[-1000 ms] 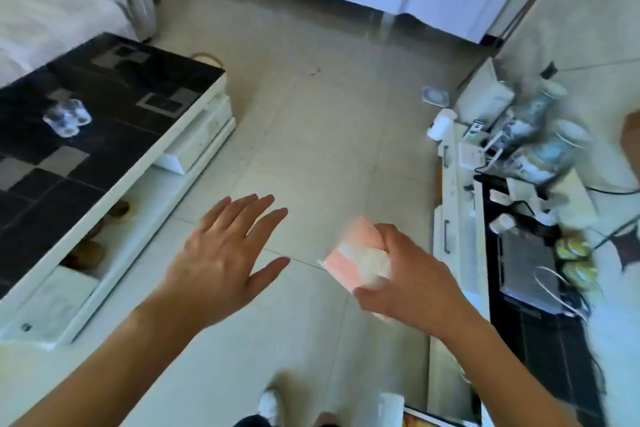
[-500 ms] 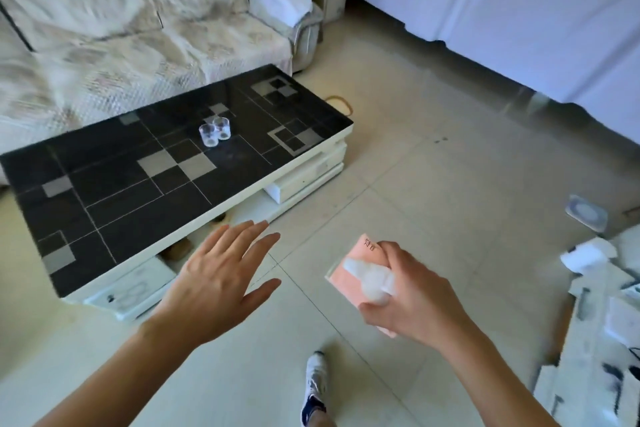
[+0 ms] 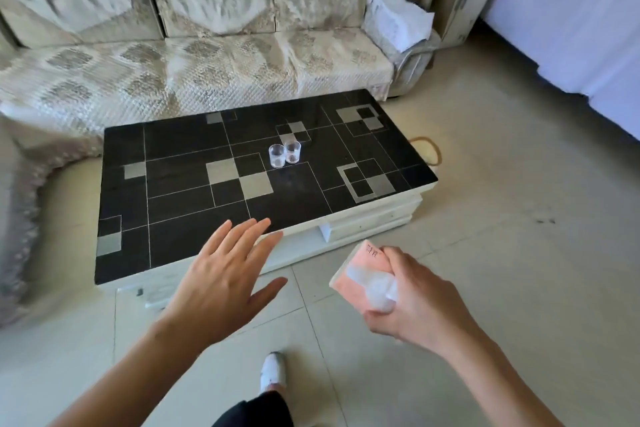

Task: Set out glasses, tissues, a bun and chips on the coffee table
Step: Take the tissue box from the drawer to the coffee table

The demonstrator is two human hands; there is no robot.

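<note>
Two bare forearms, no sleeves reaching the wrists or lower arms. Left hand (image 3: 221, 282) and right hand (image 3: 415, 302) both bare: no gloves, rings, watch or bracelets visible. At the bottom centre, a white shoe (image 3: 273, 371) with a rounded toe on one foot. Just below the shoe, a dark, nearly black trouser leg (image 3: 256, 411), its hem meeting the top of the shoe. Other foot out of view.

Black checkered glass coffee-table surface (image 3: 180, 204) mostly free; only two small clear glasses (image 3: 284, 155) touching at frame centre. Patterned beige sofa (image 3: 194, 73) blocks far edge.
</note>
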